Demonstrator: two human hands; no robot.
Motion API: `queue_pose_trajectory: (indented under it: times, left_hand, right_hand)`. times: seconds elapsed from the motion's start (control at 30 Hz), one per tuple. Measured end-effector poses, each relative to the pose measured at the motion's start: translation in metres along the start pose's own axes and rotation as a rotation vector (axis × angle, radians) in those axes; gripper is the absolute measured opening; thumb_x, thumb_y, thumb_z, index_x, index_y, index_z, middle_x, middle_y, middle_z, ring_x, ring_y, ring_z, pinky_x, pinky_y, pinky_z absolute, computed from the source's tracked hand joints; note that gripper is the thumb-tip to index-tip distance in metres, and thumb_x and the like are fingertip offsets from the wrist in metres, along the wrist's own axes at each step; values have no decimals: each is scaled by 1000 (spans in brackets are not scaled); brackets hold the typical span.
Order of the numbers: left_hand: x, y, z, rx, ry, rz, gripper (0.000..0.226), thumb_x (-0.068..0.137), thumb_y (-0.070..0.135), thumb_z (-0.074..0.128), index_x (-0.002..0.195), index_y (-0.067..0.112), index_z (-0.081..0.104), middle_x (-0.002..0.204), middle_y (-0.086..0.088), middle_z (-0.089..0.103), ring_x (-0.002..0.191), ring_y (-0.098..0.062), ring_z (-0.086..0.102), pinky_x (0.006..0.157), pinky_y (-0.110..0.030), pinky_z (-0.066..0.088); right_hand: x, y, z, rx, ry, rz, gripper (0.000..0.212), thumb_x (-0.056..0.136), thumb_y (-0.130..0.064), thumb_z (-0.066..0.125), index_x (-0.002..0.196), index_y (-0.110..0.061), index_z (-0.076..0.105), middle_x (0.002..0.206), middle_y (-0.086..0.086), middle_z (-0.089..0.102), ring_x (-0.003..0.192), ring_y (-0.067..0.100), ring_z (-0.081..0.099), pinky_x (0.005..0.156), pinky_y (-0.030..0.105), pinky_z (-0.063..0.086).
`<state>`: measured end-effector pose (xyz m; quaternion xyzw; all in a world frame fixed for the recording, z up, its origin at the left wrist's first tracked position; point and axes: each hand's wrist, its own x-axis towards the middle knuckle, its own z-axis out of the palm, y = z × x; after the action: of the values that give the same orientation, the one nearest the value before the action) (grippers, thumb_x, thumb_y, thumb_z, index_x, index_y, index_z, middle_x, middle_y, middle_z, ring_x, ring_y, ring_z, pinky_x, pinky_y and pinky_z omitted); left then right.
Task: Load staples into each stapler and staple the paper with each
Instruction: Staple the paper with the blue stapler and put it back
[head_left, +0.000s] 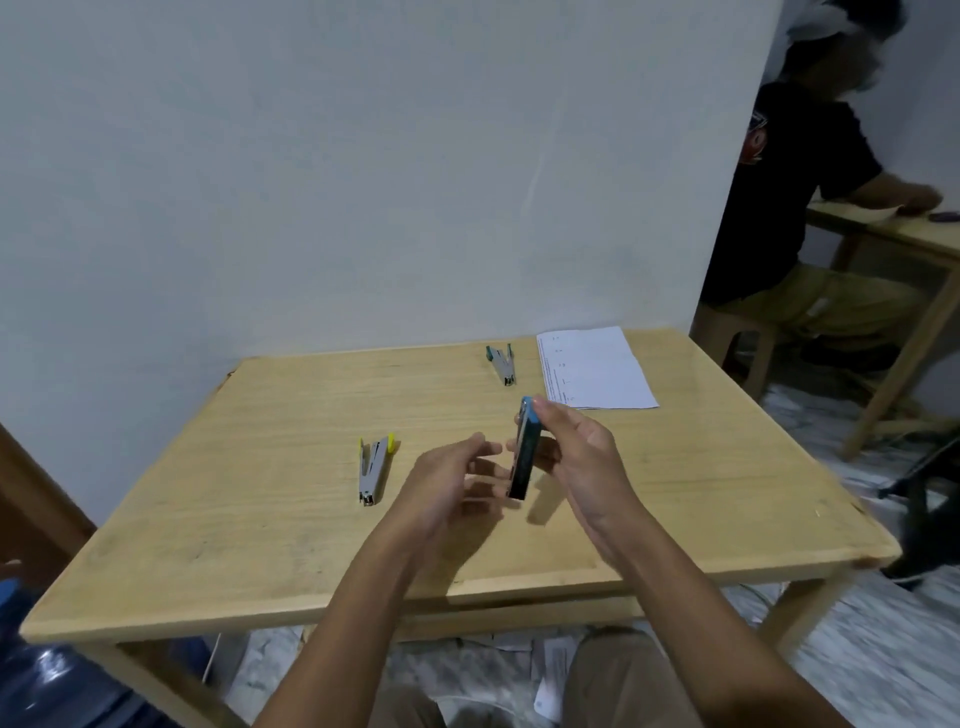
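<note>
My right hand (582, 457) holds a blue stapler (524, 452) upright above the middle of the wooden table (260, 519), fingers wrapped round its right side. My left hand (457, 478) hovers just left of it, fingers apart and slightly blurred, with the fingertips close to the stapler's side. A grey stapler with yellow ends (374, 470) lies on the table to the left. A grey stapler with green ends (501, 364) lies near the far edge. A printed white sheet of paper (595, 369) lies flat at the far right corner.
The table stands against a pale wall. Another person in a dark shirt (779, 208) sits at a second wooden table (893, 234) to the right. A blue water jug (47, 670) stands at the lower left. Loose papers (550, 670) lie on the floor below.
</note>
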<state>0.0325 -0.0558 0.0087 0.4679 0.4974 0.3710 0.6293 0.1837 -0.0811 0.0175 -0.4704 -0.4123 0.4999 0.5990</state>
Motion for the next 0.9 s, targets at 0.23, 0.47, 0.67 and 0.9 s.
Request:
queue_pose_trajectory:
  times: [0.23,0.47,0.67,0.9]
  left_hand:
    - [105,31,67,491,184,286,34,97,36,50,112,10,67,116,-10,67,97,-26,63,85,-35,53]
    - [199,28,112,965,242,104,62,93,54,49,128,3,50,140,-17,46,122,-29,52,87,-35,46]
    - [229,27,127,1019,349,5,56,82,51,64,118,9,54,136,-10,47,115,-24,56,76,-30,44]
    - [238,36,122,804,309,-83,48,74,38,80,98,6,53,115,-16,55,94,-26,62,70,-30,51]
  right_hand:
    - [37,-31,-58,-116,245,110,38,93,-52,56,92,-15,64,80,-1,63,49,13,43,50,26,33]
    - [69,-39,-102,-269,295,176,42,87,-59,61,95,-17,61,87,-4,61,58,15,38,55,29,34]
    - [95,-35,-129,-288,307,193,34,90,-51,62,98,-17,60,85,-4,58,56,12,39,54,28,36]
    - [98,-30,-133,-304,317,218,28,93,-44,61,99,-16,61,68,-8,50,52,12,36,38,19,32]
